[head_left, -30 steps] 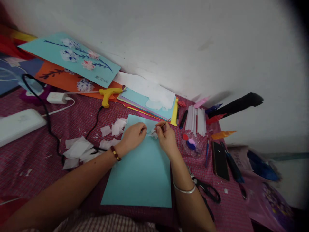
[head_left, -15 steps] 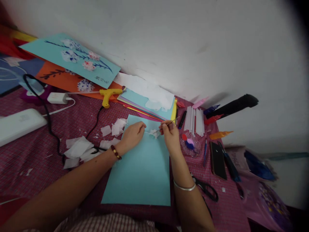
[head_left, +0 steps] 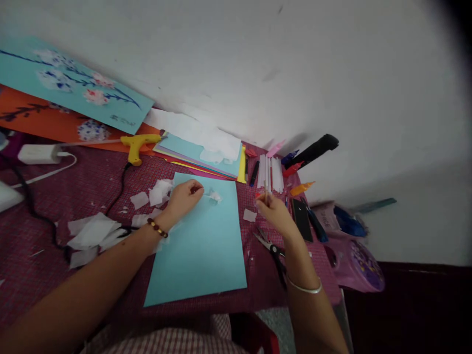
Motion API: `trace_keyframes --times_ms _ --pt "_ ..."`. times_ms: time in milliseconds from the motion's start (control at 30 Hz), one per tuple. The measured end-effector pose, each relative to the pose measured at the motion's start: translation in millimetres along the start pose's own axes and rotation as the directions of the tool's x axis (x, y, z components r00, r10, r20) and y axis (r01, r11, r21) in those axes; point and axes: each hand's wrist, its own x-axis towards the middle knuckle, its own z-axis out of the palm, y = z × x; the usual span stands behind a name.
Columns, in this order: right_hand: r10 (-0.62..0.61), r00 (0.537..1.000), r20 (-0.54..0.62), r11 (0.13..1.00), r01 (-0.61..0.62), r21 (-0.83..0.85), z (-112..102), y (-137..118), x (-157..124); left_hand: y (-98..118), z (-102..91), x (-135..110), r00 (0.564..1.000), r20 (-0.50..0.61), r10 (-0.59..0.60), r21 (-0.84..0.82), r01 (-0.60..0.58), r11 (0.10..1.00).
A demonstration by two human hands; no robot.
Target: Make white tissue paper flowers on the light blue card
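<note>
A sheet of light blue paper lies in front of me, with a small crumpled white tissue piece on its upper part. My left hand rests over the paper's left side, fingertips pinched just left of that piece. Whether something is between them is hidden. To the right of the sheet, my right hand grips a thin stick, over the spot of the paint palette. Only a bit of red paint shows there; the hand covers the rest.
White tissue squares lie left of the sheet. Behind are a yellow glue gun, stacked coloured paper and a blossom picture. Scissors, glue sticks, paint tubes and a phone are to the right.
My right hand has moved right with the stick, from the tissue piece to the paint palette. My left hand remains beside the tissue piece. The view has swung to the right.
</note>
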Motion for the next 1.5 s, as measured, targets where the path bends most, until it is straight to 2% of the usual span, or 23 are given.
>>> trace_keyframes --times_ms 167,300,433,533,633,767,933,1133,1233,1367,1500 --pt "0.136 0.99 0.026 0.941 -0.121 -0.316 11.2 27.6 -17.4 10.1 -7.3 -3.1 0.999 0.016 -0.038 -0.087 0.039 0.995" --pt "0.163 0.985 0.06 0.9 -0.123 -0.419 25.1 31.6 -17.9 10.3 -14.0 -6.3 0.999 0.001 -0.036 -0.164 0.035 0.986" --pt "0.128 0.986 0.103 0.907 -0.074 -0.415 32.5 24.3 -16.3 10.3 -19.4 -7.6 0.998 -0.056 -0.028 -0.231 0.014 0.973" --pt "0.108 0.988 0.114 0.921 -0.056 -0.386 30.5 16.3 -16.6 16.8 -21.8 -10.6 0.998 -0.069 -0.003 -0.23 -0.014 0.973" --pt "0.106 0.99 0.097 0.921 -0.061 -0.384 23.4 11.7 -16.7 26.3 -21.0 -17.2 0.997 -0.035 0.065 -0.195 -0.071 0.978" --pt "0.163 0.986 0.038 0.885 -0.129 -0.447 17.6 17.5 -16.6 32.0 -16.7 -25.1 0.987 0.043 0.155 -0.127 -0.149 0.981" --pt "0.22 0.974 0.056 0.868 -0.169 -0.467 28.8 29.4 -17.0 25.9 -15.6 -24.5 0.975 0.043 0.219 -0.033 -0.218 0.975" --pt "0.148 0.985 0.093 0.931 -0.107 -0.35 34.5 18.1 -16.2 27.7 -18.2 -22.5 0.981 0.04 0.188 -0.078 -0.185 0.98" --pt "0.109 0.991 0.071 0.948 -0.083 -0.307 29.5 6.3 -16.6 32.2 -16.6 -23.4 0.986 0.106 0.131 -0.163 -0.113 0.98" --pt "0.12 0.992 0.035 0.928 -0.099 -0.36 22.8 4.2 -15.6 33.7 -13.1 -25.0 0.966 0.226 0.125 -0.208 -0.078 0.975" --pt "0.185 0.983 0.007 0.871 -0.161 -0.464 23.7 18.8 -16.4 32.1 -11.0 -25.8 0.961 0.233 0.149 -0.168 -0.111 0.98"
